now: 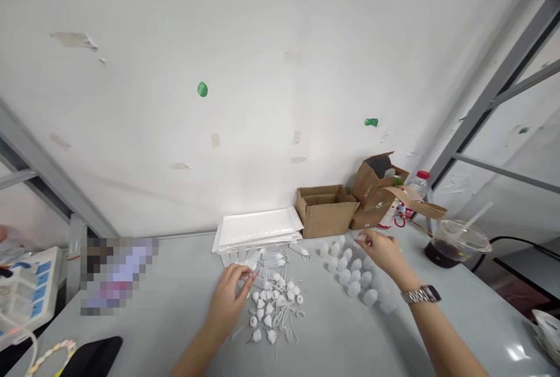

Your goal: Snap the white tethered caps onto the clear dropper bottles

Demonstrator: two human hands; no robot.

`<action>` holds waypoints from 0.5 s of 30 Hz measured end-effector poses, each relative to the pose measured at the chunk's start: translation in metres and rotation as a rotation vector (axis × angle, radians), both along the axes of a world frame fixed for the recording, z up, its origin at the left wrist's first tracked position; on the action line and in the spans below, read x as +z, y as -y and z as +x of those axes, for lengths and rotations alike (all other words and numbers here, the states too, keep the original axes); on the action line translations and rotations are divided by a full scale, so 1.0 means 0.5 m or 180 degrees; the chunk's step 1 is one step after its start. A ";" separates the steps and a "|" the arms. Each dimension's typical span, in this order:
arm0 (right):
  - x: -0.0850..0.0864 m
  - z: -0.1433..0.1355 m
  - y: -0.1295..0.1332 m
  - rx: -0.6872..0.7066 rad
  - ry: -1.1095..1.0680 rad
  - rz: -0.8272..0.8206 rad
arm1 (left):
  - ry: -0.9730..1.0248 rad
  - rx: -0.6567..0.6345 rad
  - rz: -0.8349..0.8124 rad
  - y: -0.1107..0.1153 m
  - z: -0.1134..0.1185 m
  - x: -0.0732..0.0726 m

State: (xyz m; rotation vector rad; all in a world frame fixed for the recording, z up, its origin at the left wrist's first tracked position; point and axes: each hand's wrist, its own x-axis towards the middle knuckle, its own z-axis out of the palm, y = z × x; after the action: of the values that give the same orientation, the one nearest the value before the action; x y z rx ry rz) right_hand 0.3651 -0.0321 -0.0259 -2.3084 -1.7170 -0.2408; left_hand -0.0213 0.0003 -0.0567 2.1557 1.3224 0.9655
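On the grey table (170,295), white caps (269,309) with pale cords (287,316), left grip (228,290) narrow, right grip (385,251) around a clear piece (360,237)

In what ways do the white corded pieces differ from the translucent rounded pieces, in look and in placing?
The white corded pieces look opaque and have thin cords; the translucent rounded pieces are cloudy, with no cords visible. The corded pieces lie jumbled near the left hand, while the rounded pieces form rough rows near the right hand. Both are small, pale and on the grey table.
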 end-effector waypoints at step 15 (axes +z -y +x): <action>0.002 0.001 -0.011 0.0084 0.0394 -0.0076 | 0.0117 0.0108 -0.0142 0.001 -0.001 0.009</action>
State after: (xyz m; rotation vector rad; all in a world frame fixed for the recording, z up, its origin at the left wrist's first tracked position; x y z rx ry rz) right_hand 0.3654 -0.0265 -0.0251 -2.3306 -1.8165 -0.3673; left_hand -0.0217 -0.0003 -0.0519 2.0790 1.3543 0.9749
